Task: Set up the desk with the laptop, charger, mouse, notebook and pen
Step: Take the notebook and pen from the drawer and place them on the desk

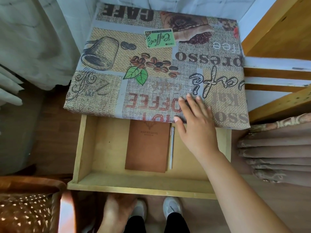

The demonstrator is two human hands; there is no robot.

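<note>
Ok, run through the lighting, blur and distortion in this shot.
Head view: soft daylight, even on the desk top; wide-angle bending at the edges; dappled sun patches on the chair lower left; left hand slightly blurred; notebook lettering too soft to read.

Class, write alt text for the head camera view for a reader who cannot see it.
An open wooden drawer holds a brown notebook with a silver pen beside it. The right hand rests open on the desk's coffee-print cloth; the left hand is under the drawer front.
</note>
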